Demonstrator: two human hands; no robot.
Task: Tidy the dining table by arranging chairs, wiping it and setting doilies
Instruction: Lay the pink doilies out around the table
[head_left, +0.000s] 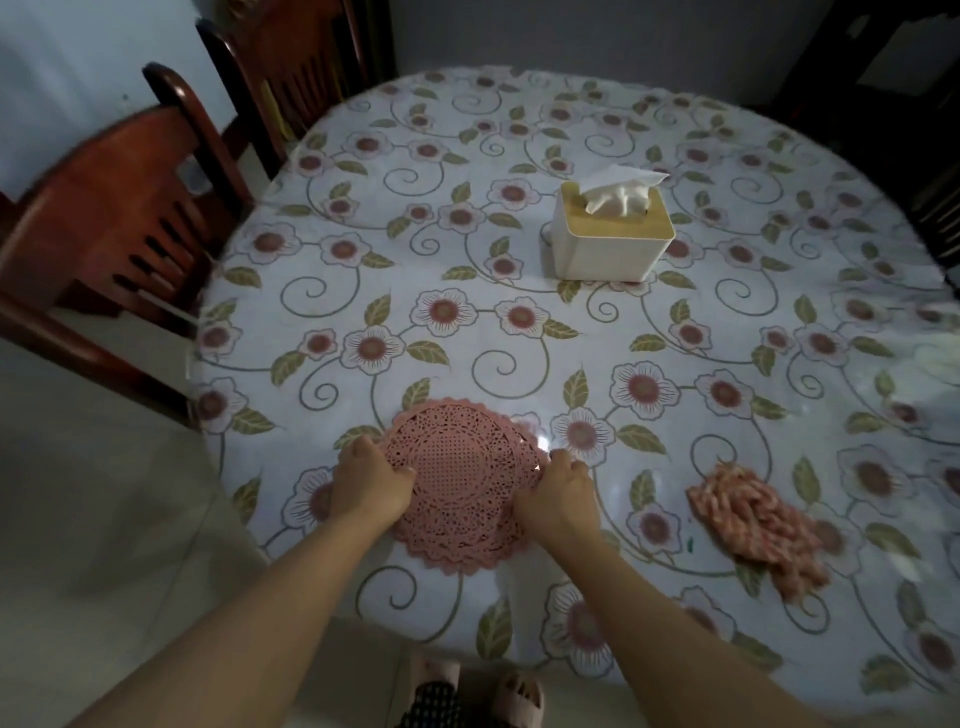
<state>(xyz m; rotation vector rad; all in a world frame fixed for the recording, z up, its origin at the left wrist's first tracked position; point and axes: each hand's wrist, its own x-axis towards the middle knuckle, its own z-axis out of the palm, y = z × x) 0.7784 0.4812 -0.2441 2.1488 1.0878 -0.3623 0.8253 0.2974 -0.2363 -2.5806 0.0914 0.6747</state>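
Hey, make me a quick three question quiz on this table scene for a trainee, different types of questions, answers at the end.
1. True or false: both hands touch the pink doily.
2. Which lies nearest the right hand? A) tissue box B) checked cloth C) wooden chair
3. Fill in: the tissue box lid is ____ coloured, with a white tissue sticking out.

Key:
1. True; the left hand is on its left edge, the right hand on its right edge.
2. B
3. Wood
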